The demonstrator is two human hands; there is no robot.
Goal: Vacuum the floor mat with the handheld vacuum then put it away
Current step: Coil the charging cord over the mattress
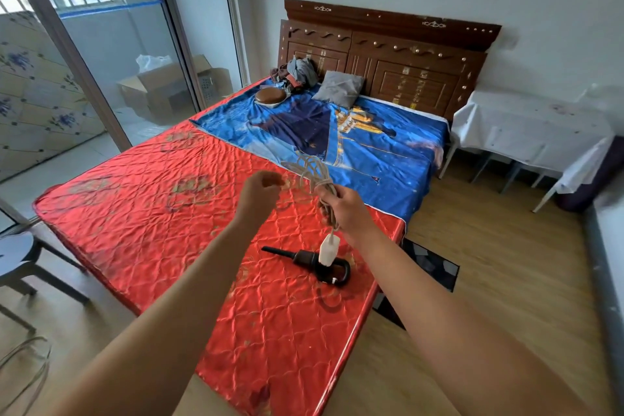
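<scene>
Your right hand (pixel 344 209) grips the coiled beige cord (pixel 317 176); whether your blurred left hand (pixel 261 187) holds anything, I cannot tell. Keep loops clear of the black handheld vacuum (pixel 304 260) beneath.

- Most of the floor mat (pixel 432 263) hides behind the bed (pixel 169 213) corner.
- The dangling plug (pixel 329 248) covers part of the handheld vacuum (pixel 304 259).
- The left hand (pixel 261 189) is motion-blurred, its grip unreadable.
- The cord (pixel 312 169) loops above the right hand (pixel 344 209) are smeared.
- The stool (pixel 17 260) is cut by the left edge.

Black handheld vacuum (pixel 304 259) lies on red mattress (pixel 169 213), dark floor mat (pixel 435 263) beside it
</scene>
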